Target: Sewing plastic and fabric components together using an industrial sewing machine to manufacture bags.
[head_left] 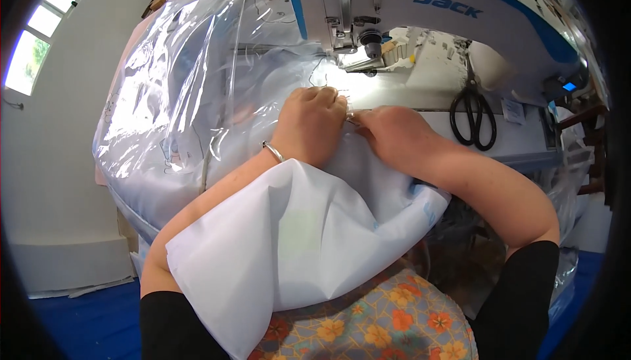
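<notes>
A white and pale blue sewing machine (453, 6) stands over the bed, its lit needle area (338, 58) just beyond my fingers. My left hand (310, 123), a silver bangle on its wrist, bends its fingers together over the edge of the white fabric (315, 228). Close beside it, my right hand (394, 135) pinches the same edge between thumb and fingers. From there the fabric hangs in folds over my lap and left forearm. Clear plastic sheeting (171, 77), with pale cloth and printed outline drawings under it, spreads left of my hands. The fingertips are partly hidden.
Black-handled scissors (473, 117) lie on the machine table (516, 138) to the right of my right hand. A small white label (513, 112) is near them. A white wall (72, 156) with a window rises at the left, above a blue floor (79, 327).
</notes>
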